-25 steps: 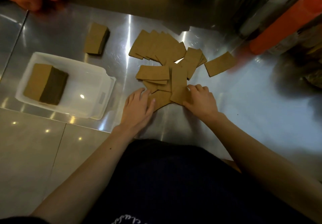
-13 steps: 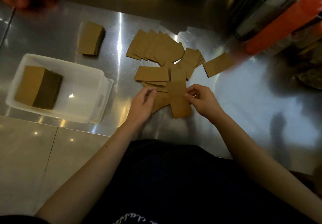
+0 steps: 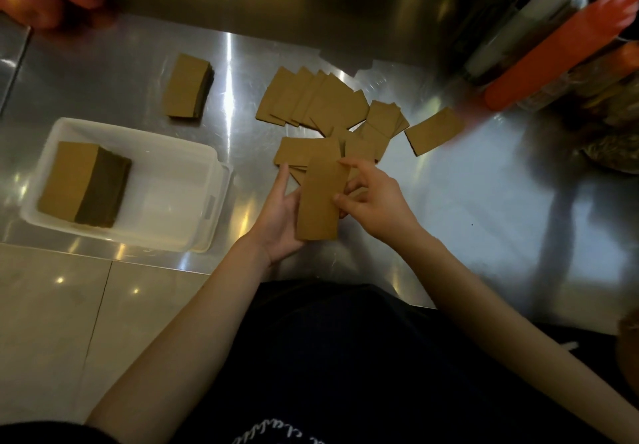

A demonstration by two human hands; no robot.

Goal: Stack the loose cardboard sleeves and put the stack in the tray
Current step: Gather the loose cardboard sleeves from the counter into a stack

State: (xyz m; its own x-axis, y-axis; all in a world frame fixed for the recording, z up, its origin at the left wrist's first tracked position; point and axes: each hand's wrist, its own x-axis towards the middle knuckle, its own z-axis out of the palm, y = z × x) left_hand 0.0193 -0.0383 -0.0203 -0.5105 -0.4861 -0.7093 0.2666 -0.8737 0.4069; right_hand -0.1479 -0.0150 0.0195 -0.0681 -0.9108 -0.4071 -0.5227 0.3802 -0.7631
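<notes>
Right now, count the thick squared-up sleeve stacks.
2: one stack inside the white tray, a second stack on the table beyond it. The loose pile could hide a thin one.

Steel counter (image 3: 484,219), orange cylinder (image 3: 553,60) at right, tiled floor (image 3: 52,322)

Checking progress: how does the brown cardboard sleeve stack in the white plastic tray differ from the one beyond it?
The tray stack is thicker, the table stack thinner. The tray stack sits inside the white plastic tray, the table stack on the steel table. Both are brown cardboard.

The sleeve (image 3: 320,201) hides fingers of the left hand (image 3: 276,226).
</notes>
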